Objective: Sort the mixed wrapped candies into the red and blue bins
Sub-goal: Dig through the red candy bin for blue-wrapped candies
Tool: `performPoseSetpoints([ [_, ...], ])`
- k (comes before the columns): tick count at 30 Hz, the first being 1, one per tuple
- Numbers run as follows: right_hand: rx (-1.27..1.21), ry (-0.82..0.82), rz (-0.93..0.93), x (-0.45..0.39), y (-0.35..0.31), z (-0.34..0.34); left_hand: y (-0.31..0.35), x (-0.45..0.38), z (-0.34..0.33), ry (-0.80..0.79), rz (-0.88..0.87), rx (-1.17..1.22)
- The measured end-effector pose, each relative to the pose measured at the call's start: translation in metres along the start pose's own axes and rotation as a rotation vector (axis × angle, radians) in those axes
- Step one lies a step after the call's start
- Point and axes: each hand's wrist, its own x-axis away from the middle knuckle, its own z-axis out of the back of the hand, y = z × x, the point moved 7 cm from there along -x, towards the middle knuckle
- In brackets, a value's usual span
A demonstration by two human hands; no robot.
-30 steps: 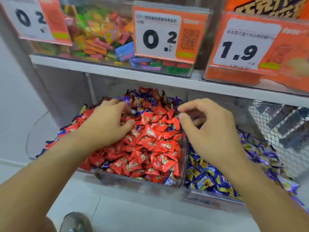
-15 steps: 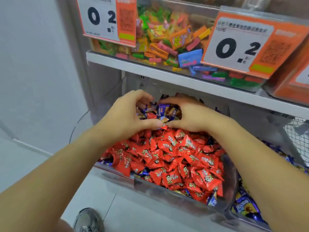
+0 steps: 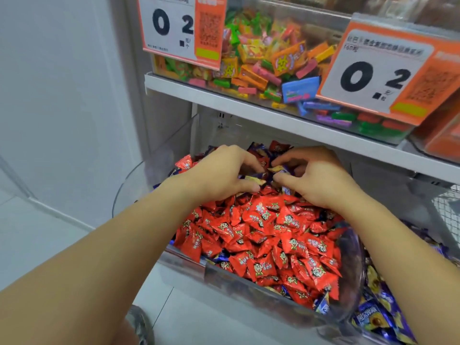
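So our 2 hands, left hand [image 3: 224,173] and right hand [image 3: 316,178], have slid together to the back of the red bin [image 3: 261,286], each pinching blue candies [image 3: 256,180] off the red candies [image 3: 261,235], with the blue bin [image 3: 383,317] just beside and the low shelf [image 3: 273,115] crowding us overhead.

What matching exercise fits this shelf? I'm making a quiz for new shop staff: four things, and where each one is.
Things:
1. red candies
2. blue candies
3. left hand
4. price card

Places:
A. fixed to the upper shelf's bin
B. bin at lower right
C. heaped at the front of the middle bin
D. at the back of the middle bin

Pairs: 1-C, 2-B, 3-D, 4-A
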Motion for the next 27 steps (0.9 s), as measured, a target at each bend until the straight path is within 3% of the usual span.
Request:
performPoseSetpoints([
  [4, -0.203, 0.125, -0.072, 0.013, 0.013, 0.007, -0.007, 0.006, 0.007, 0.112, 0.047, 0.109],
  [8, -0.462, 0.113, -0.172, 0.018, 0.024, 0.004, -0.010, 0.014, 0.012, 0.201, 0.084, 0.289],
  [12, -0.899, 0.012, -0.373, 0.018, 0.023, -0.007, -0.026, 0.025, 0.018, 0.308, 0.266, 0.679],
  [15, -1.016, -0.094, -0.492, 0.019, 0.016, -0.020, -0.032, 0.033, 0.020, 0.376, 0.368, 1.018],
  [17, -1.052, -0.135, -0.605, 0.021, 0.015, -0.028, -0.034, 0.036, 0.022, 0.419, 0.412, 1.101],
  [20, -0.872, -0.084, -0.631, 0.017, 0.018, -0.022, -0.032, 0.039, 0.021, 0.427, 0.445, 1.103],
  [24, -0.036, -0.038, -0.204, 0.003, 0.001, 0.002, -0.027, 0.040, 0.019, 0.407, 0.451, 1.037],
  [27, 0.248, -0.170, -0.037, 0.000, -0.005, -0.013, -0.022, 0.040, 0.017, 0.384, 0.478, 0.894],
])
